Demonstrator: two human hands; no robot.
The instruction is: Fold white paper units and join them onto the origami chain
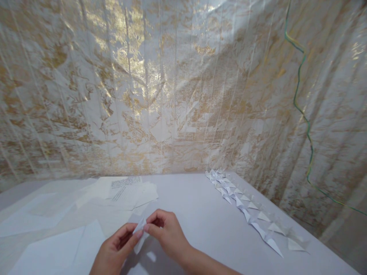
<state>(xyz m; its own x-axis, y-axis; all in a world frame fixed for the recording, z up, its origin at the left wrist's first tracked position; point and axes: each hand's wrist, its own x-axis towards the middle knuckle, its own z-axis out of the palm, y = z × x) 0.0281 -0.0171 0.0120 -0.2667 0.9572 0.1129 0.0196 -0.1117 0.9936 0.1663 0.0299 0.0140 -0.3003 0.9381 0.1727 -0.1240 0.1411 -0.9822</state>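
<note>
Behind everything, a crinkled white-and-gold curtain, hung across the back and right of the scene, with a green-and-yellow cord trailed down its right side. Below it, a pale grey table. Spread over the table's left half, loose white sheets of paper, one printed page near the far edge among them. Laid out along the table's right edge, a long row of folded white paper pieces, pointed, overlapped one against the next, stretched from the back corner toward the near side. No box, tray or other container seen on the table; sheets and folded pieces rested straight on the surface. At the near edge, left hand and right hand brought together just above the tabletop. Pinched between thumbs and fingertips of both, a small folded piece of white paper, partly hidden by the fingers, both hands closed tight on it.
</note>
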